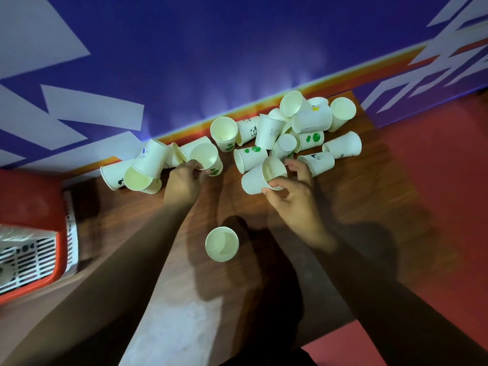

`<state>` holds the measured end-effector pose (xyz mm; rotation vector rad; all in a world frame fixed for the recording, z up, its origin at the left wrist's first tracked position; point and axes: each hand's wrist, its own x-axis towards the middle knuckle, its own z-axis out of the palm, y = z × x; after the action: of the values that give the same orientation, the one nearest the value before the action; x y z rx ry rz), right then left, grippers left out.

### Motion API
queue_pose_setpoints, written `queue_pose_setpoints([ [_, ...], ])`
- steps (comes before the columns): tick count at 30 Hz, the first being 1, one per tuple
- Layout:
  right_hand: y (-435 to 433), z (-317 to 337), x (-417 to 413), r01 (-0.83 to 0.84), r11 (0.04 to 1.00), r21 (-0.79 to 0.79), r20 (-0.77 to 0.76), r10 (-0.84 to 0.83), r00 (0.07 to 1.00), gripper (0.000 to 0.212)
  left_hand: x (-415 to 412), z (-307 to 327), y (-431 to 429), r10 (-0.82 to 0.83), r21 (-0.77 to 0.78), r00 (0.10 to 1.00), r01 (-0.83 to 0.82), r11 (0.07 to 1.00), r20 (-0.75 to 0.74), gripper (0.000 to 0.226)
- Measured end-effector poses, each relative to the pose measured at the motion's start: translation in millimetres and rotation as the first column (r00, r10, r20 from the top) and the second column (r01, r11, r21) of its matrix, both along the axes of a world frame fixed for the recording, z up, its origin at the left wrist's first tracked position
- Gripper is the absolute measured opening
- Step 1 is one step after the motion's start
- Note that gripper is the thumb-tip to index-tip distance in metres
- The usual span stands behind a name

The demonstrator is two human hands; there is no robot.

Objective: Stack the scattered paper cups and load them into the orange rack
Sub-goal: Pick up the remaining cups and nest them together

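Paper cups [311,120], white card with small printed logos: roughly 22 loose on the brown wooden table [369,194]. Overlap makes the count inexact.

Far left: one orange plastic rack [56,260] with a white slotted liner. Rims of what looks like a nested stack show inside, too blurred to count. Can't tell if it sits on the table.

Next, the left cluster [137,170]: about 7 cups against the wall, mostly tipped over.

The left hand [182,180] has its fingers curled onto the rim of an upright cup [204,157] at that cluster's right edge. My read: an upright cup is the easy receiver for nesting.

One lone upright cup [221,247] stands between the forearms, apart from both groups. It is likely a stack base.

The right hand [293,191] has thumb and fingers wrapped close round the mouth end of a side-lying cup [260,178]. Lifted or resting, can't tell. A mouth-end grip suits turning it base-first into another cup.

Right pile [285,146]: about 14 cups, heaped near the wall, several on top of others.

Judgement: stacking has barely started.
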<state>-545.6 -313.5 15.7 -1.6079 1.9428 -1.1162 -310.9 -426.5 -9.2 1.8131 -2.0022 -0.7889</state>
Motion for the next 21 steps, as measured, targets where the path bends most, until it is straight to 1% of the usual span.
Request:
queue_pose_setpoints([
  [2,6,15,9,-0.070,0.996,0.050,0.141,0.062,0.988,0.011,7,8,8,0.006,-0.030,0.999,-0.008,1.000,-0.052,0.028],
  [3,10,23,15,-0.119,0.988,0.097,0.159,0.103,0.982,0.011,11,11,12,0.012,-0.029,0.997,-0.014,0.999,-0.081,0.027],
  [5,20,32,27,-0.221,0.956,0.194,0.146,0.195,0.970,0.012,21,17,22,0.044,-0.009,0.984,-0.046,0.999,-0.172,0.024],
  [7,31,37,40,-0.308,0.917,0.255,0.167,0.272,0.948,0.016,31,24,35,0.086,0.000,0.960,-0.089,0.996,-0.265,0.018],
  [8,37,38,46,-0.343,0.899,0.273,0.184,0.301,0.936,0.021,37,28,41,0.114,0.013,0.944,-0.116,0.993,-0.311,0.016],
  [9,42,37,52,-0.368,0.884,0.288,0.192,0.323,0.927,0.031,44,30,47,0.142,0.034,0.922,-0.139,0.990,-0.359,0.015],
  [11,51,35,61,-0.371,0.862,0.347,0.203,0.317,0.926,0.060,60,33,55,0.188,0.083,0.883,-0.169,0.982,-0.430,0.018],
  [13,58,32,69,-0.334,0.841,0.425,0.162,0.292,0.943,0.082,74,34,64,0.249,0.117,0.843,-0.220,0.968,-0.477,0.026],
  [14,61,29,74,-0.317,0.834,0.452,0.107,0.302,0.947,0.087,80,38,70,0.283,0.129,0.818,-0.252,0.959,-0.500,0.028],
  [16,65,21,83,-0.299,0.836,0.459,-0.027,0.350,0.936,0.090,87,49,83,0.310,0.133,0.780,-0.285,0.949,-0.543,0.028],
  [17,67,16,88,-0.298,0.834,0.463,-0.063,0.367,0.928,0.091,89,54,89,0.315,0.148,0.760,-0.282,0.948,-0.569,0.030],
  [19,70,6,97,-0.289,0.829,0.479,-0.084,0.371,0.925,0.091,93,64,101,0.291,0.179,0.723,-0.229,0.957,-0.626,0.046],
  [21,71,-5,105,-0.262,0.837,0.480,-0.114,0.356,0.928,0.090,96,70,111,0.264,0.193,0.711,-0.182,0.964,-0.652,0.066],
])
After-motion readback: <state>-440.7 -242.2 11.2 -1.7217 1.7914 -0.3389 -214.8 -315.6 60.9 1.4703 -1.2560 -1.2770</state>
